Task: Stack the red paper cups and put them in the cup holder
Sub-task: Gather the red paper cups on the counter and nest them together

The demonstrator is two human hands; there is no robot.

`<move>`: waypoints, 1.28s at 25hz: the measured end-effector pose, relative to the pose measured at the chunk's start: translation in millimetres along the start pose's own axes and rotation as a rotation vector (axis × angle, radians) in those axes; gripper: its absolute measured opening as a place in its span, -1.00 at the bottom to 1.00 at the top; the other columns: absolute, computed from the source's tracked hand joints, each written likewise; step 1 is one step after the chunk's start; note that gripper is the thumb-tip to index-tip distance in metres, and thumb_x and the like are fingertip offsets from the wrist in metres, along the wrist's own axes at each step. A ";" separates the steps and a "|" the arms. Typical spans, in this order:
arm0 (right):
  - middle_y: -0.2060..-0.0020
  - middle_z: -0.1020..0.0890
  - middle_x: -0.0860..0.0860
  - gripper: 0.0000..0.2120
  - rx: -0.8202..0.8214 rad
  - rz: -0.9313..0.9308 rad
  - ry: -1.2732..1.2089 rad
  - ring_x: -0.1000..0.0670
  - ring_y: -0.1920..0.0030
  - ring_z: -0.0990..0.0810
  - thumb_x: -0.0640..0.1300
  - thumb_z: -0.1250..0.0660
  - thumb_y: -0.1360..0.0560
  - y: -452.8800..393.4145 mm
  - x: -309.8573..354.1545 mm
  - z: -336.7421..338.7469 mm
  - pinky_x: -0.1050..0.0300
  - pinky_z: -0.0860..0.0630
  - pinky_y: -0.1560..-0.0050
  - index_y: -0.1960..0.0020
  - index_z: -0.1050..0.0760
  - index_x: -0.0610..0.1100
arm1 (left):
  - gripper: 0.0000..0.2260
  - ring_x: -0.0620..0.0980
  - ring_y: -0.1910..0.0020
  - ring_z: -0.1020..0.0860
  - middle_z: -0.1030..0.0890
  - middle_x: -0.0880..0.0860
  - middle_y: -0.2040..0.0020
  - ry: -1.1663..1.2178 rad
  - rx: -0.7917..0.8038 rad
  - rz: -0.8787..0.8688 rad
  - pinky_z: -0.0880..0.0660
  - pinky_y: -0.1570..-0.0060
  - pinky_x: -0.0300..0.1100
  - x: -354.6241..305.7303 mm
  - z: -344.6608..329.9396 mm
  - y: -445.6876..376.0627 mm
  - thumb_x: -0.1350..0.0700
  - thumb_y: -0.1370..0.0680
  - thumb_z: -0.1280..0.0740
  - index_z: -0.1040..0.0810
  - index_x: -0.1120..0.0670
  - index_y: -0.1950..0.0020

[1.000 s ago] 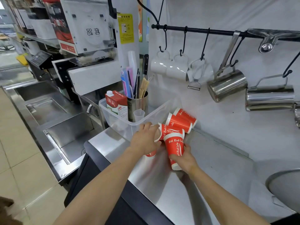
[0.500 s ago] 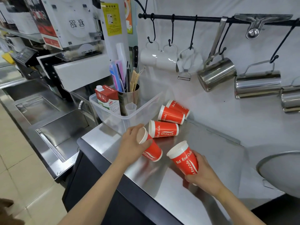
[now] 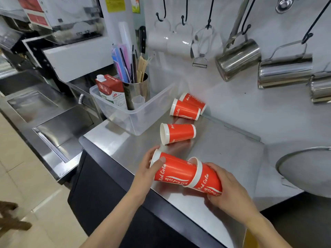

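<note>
Above the surface [image 3: 223, 145] edge, my left hand [image 3: 148, 173] fingers pinch one cup [image 3: 172, 171] w/ base aimed into the right hand [image 3: 231, 190] fingers' gripped cup [image 3: 208, 181], so they nest.

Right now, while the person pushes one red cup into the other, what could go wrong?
1. The cup in the left hand meets the rim of the cup in the right hand at an angle, so a paper rim could crumple.
2. Both hands work near the counter edge; a slipped cup could fall to the floor.
3. Three loose cups lie on their sides and could roll if nudged.
</note>
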State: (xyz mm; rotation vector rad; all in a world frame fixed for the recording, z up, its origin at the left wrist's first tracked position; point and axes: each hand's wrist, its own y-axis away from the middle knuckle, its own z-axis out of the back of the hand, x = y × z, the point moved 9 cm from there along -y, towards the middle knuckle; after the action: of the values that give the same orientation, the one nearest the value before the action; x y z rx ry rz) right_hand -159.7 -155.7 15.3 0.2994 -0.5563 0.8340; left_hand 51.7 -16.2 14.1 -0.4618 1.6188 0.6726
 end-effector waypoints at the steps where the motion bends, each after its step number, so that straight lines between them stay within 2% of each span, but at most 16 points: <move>1: -0.21 -0.37 0.32 -0.11 0.003 0.016 0.020 0.18 -0.14 -0.39 0.10 -0.53 -0.28 2.9 2.1 -1.1 0.21 -0.44 -0.05 -0.34 0.02 0.43 | -0.64 -0.14 -0.07 -0.66 -0.60 -0.07 -0.20 -0.001 0.027 -0.004 -0.61 0.11 -0.30 3.6 -7.6 4.4 -0.21 -0.44 -0.39 -0.48 -0.39 -0.22; 4: -0.28 -0.41 0.27 -0.11 0.011 0.033 0.065 0.19 -0.15 -0.38 0.06 -0.50 -0.29 7.8 3.3 -4.8 0.21 -0.44 -0.03 -0.37 0.01 0.40 | -0.56 -0.20 -0.14 -0.61 -0.54 -0.10 -0.27 -0.035 0.098 -0.036 -0.60 0.02 -0.28 12.0 -27.9 14.3 -0.27 -0.41 -0.38 -0.45 -0.36 -0.28; 8: -0.29 -0.41 0.28 -0.14 0.053 0.030 0.091 0.20 -0.14 -0.38 0.19 -0.45 -0.29 10.4 5.3 -14.1 0.24 -0.43 -0.03 -0.42 -0.01 0.36 | -0.56 -0.28 -0.20 -0.53 -0.46 -0.12 -0.33 -0.136 0.135 -0.086 -0.57 -0.18 -0.17 21.4 -50.6 21.6 -0.30 -0.42 -0.35 -0.41 -0.39 -0.30; 13: -0.30 -0.41 0.28 -0.14 0.060 0.053 0.091 0.18 -0.15 -0.40 0.28 -0.40 -0.26 10.5 13.3 -22.7 0.23 -0.42 -0.07 -0.42 0.00 0.34 | -0.60 -0.25 -0.26 -0.49 -0.44 -0.20 -0.32 -0.155 0.123 -0.111 -0.54 -0.20 -0.16 31.7 -63.4 27.5 -0.31 -0.44 -0.33 -0.42 -0.39 -0.27; 20: -0.22 -0.50 0.27 -0.16 -0.019 0.083 0.154 0.13 -0.08 -0.51 0.40 -0.38 -0.20 2.8 34.5 -23.2 0.19 -0.43 -0.07 -0.38 -0.10 0.32 | -0.65 -0.29 -0.22 -0.50 -0.40 -0.15 -0.29 -0.131 0.173 -0.093 -0.54 -0.11 -0.28 35.4 -84.5 29.1 -0.27 -0.45 -0.33 -0.43 -0.39 -0.23; 22: -0.19 -0.51 0.28 -0.17 -0.036 0.072 0.128 0.13 -0.02 -0.51 0.42 -0.39 -0.19 -1.4 37.3 -19.5 0.22 -0.45 -0.03 -0.36 -0.10 0.33 | -0.64 -0.28 -0.28 -0.45 -0.40 -0.24 -0.28 -0.169 0.231 -0.113 -0.50 -0.16 -0.31 30.0 -89.0 22.3 -0.30 -0.46 -0.31 -0.41 -0.41 -0.25; 24: -0.17 -0.47 0.31 -0.15 -0.044 0.044 0.057 0.15 0.01 -0.50 0.43 -0.41 -0.19 -4.4 33.0 -13.8 0.25 -0.48 -0.01 -0.36 -0.09 0.35 | -0.62 -0.22 -0.35 -0.41 -0.40 -0.27 -0.32 -0.242 0.241 -0.198 -0.45 -0.31 -0.18 17.5 -84.9 9.0 -0.32 -0.49 -0.29 -0.36 -0.39 -0.30; 26: -0.19 -0.45 0.30 -0.13 -0.058 0.015 -0.004 0.14 -0.03 -0.50 0.41 -0.44 -0.18 -4.8 24.1 -6.2 0.19 -0.53 -0.05 -0.36 -0.07 0.37 | -0.56 -0.13 -0.40 -0.38 -0.39 -0.16 -0.37 -0.314 0.108 -0.255 -0.40 -0.39 0.00 2.5 -66.3 -13.4 -0.32 -0.47 -0.32 -0.32 -0.37 -0.32; 28: -0.23 -0.45 0.27 -0.11 -0.066 -0.006 -0.017 0.13 -0.07 -0.49 0.40 -0.45 -0.17 -2.9 15.2 -1.6 0.15 -0.54 -0.09 -0.36 -0.04 0.38 | -0.39 -0.13 -0.41 -0.30 -0.34 -0.10 -0.40 -0.444 -0.039 -0.241 -0.33 -0.42 0.01 -9.7 -44.7 -41.6 -0.35 -0.39 -0.38 -0.26 -0.32 -0.39; 30: -0.24 -0.45 0.25 -0.09 -0.063 -0.016 -0.010 0.14 -0.07 -0.48 0.40 -0.44 -0.17 -2.0 9.6 -1.2 0.15 -0.53 -0.08 -0.38 -0.03 0.37 | -0.21 -0.06 -0.43 -0.24 -0.29 -0.03 -0.45 -0.655 -0.057 -0.230 -0.27 -0.41 0.03 -18.0 -34.3 -73.2 -0.35 -0.34 -0.43 -0.20 -0.19 -0.48; 32: -0.22 -0.45 0.26 -0.09 -0.058 -0.023 -0.003 0.14 -0.06 -0.48 0.42 -0.42 -0.16 -3.3 6.1 -2.8 0.18 -0.52 -0.04 -0.38 -0.03 0.36 | -0.12 0.07 -0.46 -0.23 -0.25 0.03 -0.47 -0.854 0.001 -0.217 -0.25 -0.45 0.11 -20.4 -31.7 -102.0 -0.33 -0.32 -0.46 -0.17 -0.13 -0.52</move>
State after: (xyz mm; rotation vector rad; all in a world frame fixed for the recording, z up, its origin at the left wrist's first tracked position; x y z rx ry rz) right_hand -152.9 -152.7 16.4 0.2539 -0.5778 0.7939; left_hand 96.7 -115.1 19.7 -0.2797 0.7503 0.5875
